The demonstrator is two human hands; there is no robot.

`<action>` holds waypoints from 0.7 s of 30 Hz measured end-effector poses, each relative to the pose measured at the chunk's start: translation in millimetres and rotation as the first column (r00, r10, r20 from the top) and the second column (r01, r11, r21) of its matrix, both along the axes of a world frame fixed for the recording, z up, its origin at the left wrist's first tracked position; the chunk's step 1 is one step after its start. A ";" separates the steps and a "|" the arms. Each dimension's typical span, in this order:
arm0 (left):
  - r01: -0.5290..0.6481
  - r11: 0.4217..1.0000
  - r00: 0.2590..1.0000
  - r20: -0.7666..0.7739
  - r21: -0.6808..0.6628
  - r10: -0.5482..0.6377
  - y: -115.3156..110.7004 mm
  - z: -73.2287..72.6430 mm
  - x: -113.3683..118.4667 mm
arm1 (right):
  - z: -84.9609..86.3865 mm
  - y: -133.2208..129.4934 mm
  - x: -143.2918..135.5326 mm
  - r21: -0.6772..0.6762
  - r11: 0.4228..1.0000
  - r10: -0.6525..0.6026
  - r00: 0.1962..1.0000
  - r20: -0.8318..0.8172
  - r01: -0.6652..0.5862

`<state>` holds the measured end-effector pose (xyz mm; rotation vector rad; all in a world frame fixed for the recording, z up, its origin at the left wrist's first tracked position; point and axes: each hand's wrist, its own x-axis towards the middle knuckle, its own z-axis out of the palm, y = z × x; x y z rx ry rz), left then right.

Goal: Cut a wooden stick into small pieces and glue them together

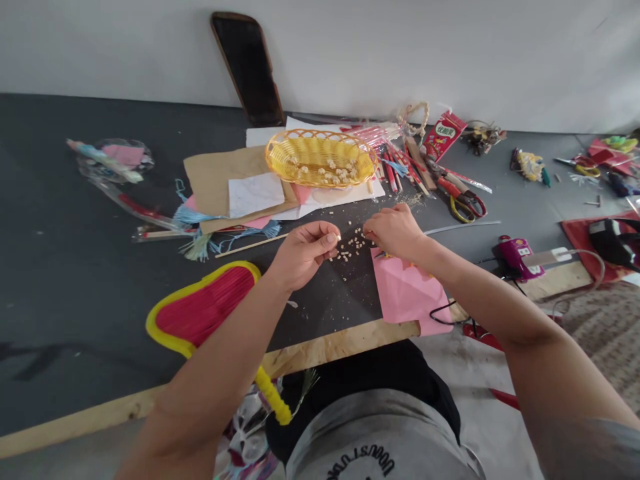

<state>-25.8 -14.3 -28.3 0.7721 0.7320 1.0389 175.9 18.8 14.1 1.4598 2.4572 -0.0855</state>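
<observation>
The left hand (307, 252) pinches a small pale piece (339, 237) between thumb and fingertips. The right hand (393, 230) reaches down at the right edge of the scattered bits (351, 248) on the dark surface (320, 300); its grip is hidden, so I cannot tell its state. The yellow basket (320, 160) lies beyond both hands.

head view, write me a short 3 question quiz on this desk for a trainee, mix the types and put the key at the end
1. Multiple choice: what colour is the woven basket beyond the hands?
a) blue
b) yellow
c) green
2. True or false: the phone leans against the wall.
3. Fill in: a small pale piece is pinched between the finger and thumb of the ____ hand.

Key: 1 b; 2 true; 3 left
</observation>
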 end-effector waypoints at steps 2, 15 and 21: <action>-0.002 1.000 1.000 -0.001 -0.002 0.002 -0.1 0.6 0.0 | 1.0 -0.2 -1.8 0.014 1.000 0.019 1.000 0.025 -0.019; -0.009 1.000 1.000 0.009 -0.017 0.010 -1.8 2.4 0.1 | 6.7 -32.2 -3.1 0.035 0.979 -0.140 0.796 -0.589 0.199; -0.014 1.000 1.000 0.017 -0.001 0.014 -3.4 3.0 1.2 | 6.9 -67.4 -25.9 0.024 0.949 -0.115 0.417 -0.902 0.314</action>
